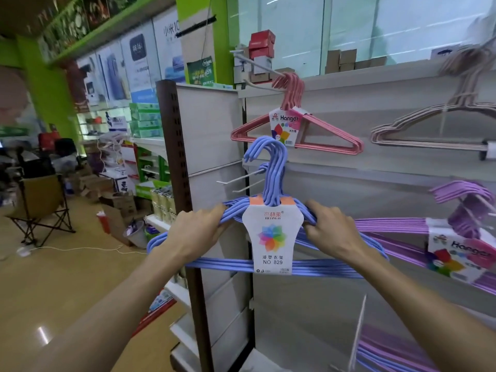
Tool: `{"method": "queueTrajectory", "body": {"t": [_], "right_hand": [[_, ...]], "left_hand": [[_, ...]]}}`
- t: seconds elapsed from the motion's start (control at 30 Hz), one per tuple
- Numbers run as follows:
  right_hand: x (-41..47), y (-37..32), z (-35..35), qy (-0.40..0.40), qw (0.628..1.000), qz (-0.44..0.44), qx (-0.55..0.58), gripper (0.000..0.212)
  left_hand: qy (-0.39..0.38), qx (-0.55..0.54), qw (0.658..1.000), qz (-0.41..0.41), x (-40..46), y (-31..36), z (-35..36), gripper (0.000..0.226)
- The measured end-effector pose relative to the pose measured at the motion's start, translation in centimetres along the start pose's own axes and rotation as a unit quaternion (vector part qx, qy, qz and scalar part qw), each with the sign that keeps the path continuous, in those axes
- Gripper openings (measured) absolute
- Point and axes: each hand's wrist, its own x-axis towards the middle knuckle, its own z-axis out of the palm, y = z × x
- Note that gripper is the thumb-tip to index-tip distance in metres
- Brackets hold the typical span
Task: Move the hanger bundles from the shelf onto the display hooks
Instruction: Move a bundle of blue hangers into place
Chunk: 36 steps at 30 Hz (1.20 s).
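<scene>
**Blue bundle lined up with the empty hooks**

Both forearms reach in from the bottom edge, nearest the lens, and end in hands on the blue hanger bundle (271, 265). Behind them stands the largest thing in view, the white display panel (349, 183), its back wall carrying the hooks. A pink bundle (295, 130) already hangs from the top hook; a purple bundle (442, 237) hangs to the right, and more purple hangers lie low at the right, probably on the shelf.

The blue bundle is held upright and square to the panel, its cluster of hook ends raised just beside the two bare display hooks (241, 179) — a pose that looks meant to slide those ends over a prong. The left hand (198, 232) curls round the bundle's left shoulder; the right hand (332, 226) wraps the right shoulder, fingers closed on the wires — a two-sided grip that likely keeps the stack from fanning. The label card (272, 237) faces outward.
</scene>
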Motion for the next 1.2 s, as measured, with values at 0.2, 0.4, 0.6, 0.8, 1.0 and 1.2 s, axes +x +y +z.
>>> {"method": "queueTrajectory", "body": {"t": [0.2,0.4,0.6,0.8,1.0,1.2], "right_hand": [[3.6,-0.4,4.2,0.002,0.998,0.052,-0.016,0.030],[7.0,-0.9,8.1,0.003,0.993,0.104,-0.046,0.040],[9.7,-1.1,11.3,0.008,0.985,0.150,-0.079,0.044],[10.7,-0.2,15.1,0.052,0.980,0.176,-0.078,0.043],[11.9,0.7,17.3,0.086,0.970,0.190,-0.128,0.042],[12.5,1.9,18.9,0.077,0.958,0.178,-0.209,0.048]], "left_hand": [[0.021,-0.041,0.999,0.025,3.5,-3.3,5.9,0.030],[0.011,-0.084,0.995,0.060,7.4,-6.5,12.0,0.033],[0.008,-0.140,0.986,0.084,11.2,-8.2,16.5,0.028],[0.027,-0.211,0.969,0.123,14.2,-8.6,21.5,0.041],[0.007,-0.208,0.964,0.168,16.4,-8.3,25.3,0.056],[0.012,-0.243,0.950,0.194,17.1,-8.1,27.0,0.063]]}}
